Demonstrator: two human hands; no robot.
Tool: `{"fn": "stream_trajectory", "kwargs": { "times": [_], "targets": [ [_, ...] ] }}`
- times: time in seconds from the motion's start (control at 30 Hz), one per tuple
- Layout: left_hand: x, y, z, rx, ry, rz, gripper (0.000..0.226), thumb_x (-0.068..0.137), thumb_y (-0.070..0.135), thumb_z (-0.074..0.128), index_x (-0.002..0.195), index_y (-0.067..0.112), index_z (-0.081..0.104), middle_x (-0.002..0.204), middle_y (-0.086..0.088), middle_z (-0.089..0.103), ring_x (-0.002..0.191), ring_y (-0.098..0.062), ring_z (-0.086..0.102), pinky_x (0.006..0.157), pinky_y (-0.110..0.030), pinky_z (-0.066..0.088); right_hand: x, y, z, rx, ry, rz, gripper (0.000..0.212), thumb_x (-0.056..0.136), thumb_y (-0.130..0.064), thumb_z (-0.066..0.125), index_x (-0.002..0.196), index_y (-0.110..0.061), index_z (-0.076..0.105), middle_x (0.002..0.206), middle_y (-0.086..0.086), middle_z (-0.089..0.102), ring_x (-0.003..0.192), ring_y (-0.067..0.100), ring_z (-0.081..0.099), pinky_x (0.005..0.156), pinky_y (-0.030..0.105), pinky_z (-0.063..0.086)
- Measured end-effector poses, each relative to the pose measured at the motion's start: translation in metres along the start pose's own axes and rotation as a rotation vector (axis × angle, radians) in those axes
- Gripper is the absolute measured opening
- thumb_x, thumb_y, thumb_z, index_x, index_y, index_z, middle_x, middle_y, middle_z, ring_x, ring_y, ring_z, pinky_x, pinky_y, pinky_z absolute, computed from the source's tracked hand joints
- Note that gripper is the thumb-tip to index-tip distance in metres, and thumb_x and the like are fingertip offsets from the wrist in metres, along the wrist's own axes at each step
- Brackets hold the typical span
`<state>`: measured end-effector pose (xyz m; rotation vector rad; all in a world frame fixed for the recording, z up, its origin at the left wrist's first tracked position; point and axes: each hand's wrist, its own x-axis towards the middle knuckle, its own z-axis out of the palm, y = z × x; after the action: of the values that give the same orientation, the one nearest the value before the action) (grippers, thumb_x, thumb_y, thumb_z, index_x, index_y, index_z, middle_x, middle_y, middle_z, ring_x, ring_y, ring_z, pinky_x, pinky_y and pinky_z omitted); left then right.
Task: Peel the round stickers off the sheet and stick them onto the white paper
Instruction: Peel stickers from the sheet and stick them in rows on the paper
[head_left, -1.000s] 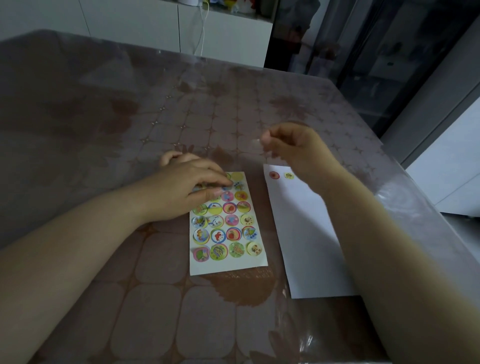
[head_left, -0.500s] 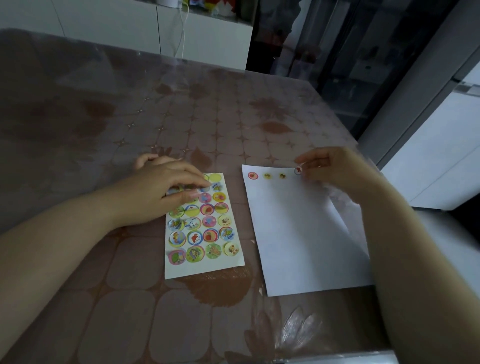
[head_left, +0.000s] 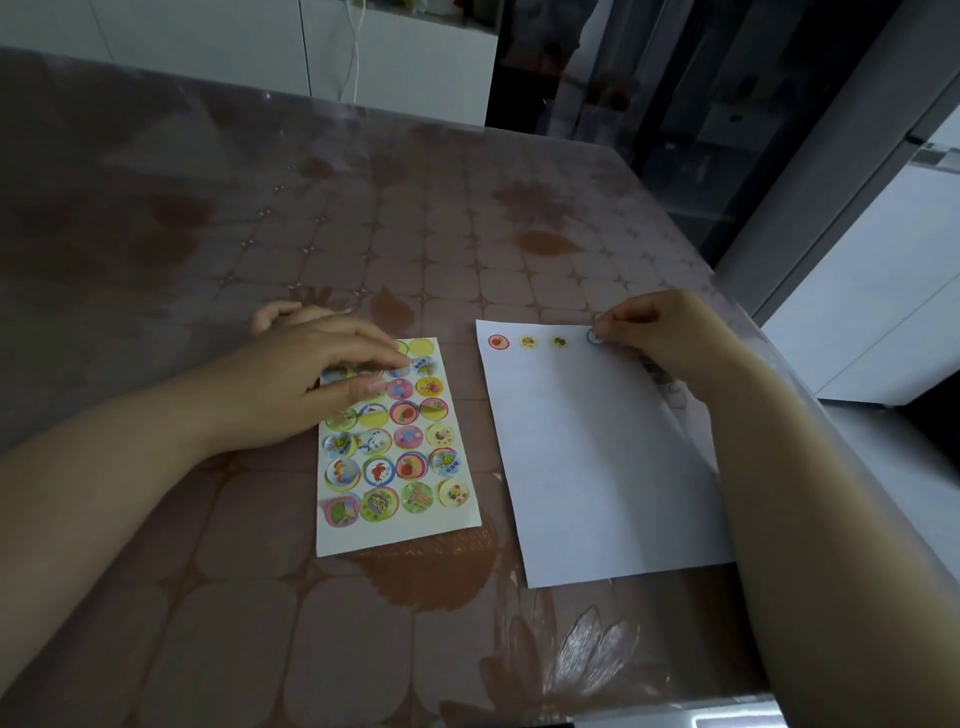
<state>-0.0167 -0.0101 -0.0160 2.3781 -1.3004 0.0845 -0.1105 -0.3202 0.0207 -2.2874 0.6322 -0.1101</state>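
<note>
Now my right hand (head_left: 670, 345) seems to pinch a sticker (head_left: 595, 336) at the top of the paper (head_left: 597, 457); my left hand (head_left: 311, 374) lies flat on the sheet (head_left: 400, 527).

On the table (head_left: 311, 208), the sticker sheet (head_left: 395, 525) lies left of the paper (head_left: 597, 467), the two apart. The left hand (head_left: 301, 374) rests on the sheet's far left part. Three stickers (head_left: 528, 341) sit in a row along the paper's far edge. Right of them, the right hand (head_left: 670, 338) holds a fourth sticker (head_left: 594, 336) against the paper.
</note>
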Motion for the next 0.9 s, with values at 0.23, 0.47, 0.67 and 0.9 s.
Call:
{"fn": "stream_trajectory", "kwargs": {
  "times": [0.23,0.47,0.67,0.9],
  "targets": [
    [0.000,-0.001,0.000,0.002,-0.006,0.007,0.052,0.071,0.072,0.024,0.112,0.052,0.051,0.114,0.056,0.029,0.111,0.023,0.022,0.096,-0.008,-0.010,0.001,-0.002,0.005,-0.004,0.016,0.019,0.007,0.077,-0.028,0.072,0.081,-0.023,0.071,0.074,-0.009,0.061,0.060,0.010,0.049,0.047,0.021,0.037],
    [-0.001,0.000,-0.001,-0.017,-0.006,0.007,0.053,0.072,0.071,0.025,0.111,0.050,0.052,0.115,0.054,0.031,0.111,0.026,0.024,0.096,-0.007,-0.008,0.007,-0.001,0.007,-0.008,0.045,0.031,0.027,0.073,-0.025,0.076,0.094,-0.023,0.060,0.081,-0.005,0.052,0.065,0.012,0.049,0.049,0.022,0.036],
    [-0.003,0.000,-0.005,-0.100,0.016,-0.019,0.053,0.071,0.067,0.031,0.115,0.045,0.051,0.121,0.036,0.041,0.114,0.024,0.027,0.100,-0.022,0.003,0.005,-0.003,0.017,-0.051,0.087,-0.029,0.006,0.079,-0.021,0.069,0.081,-0.018,0.065,0.071,-0.005,0.056,0.066,0.011,0.049,0.054,0.020,0.036],
    [-0.010,-0.009,-0.024,-0.006,0.081,-0.072,0.057,0.066,0.066,0.031,0.116,0.043,0.050,0.116,0.030,0.045,0.113,0.011,0.034,0.098,-0.025,0.009,-0.010,-0.033,0.014,-0.112,0.167,-0.286,0.016,0.086,-0.020,0.061,0.082,-0.005,0.065,0.085,0.013,0.066,0.068,0.017,0.056,0.057,0.017,0.041]
  ]
}}
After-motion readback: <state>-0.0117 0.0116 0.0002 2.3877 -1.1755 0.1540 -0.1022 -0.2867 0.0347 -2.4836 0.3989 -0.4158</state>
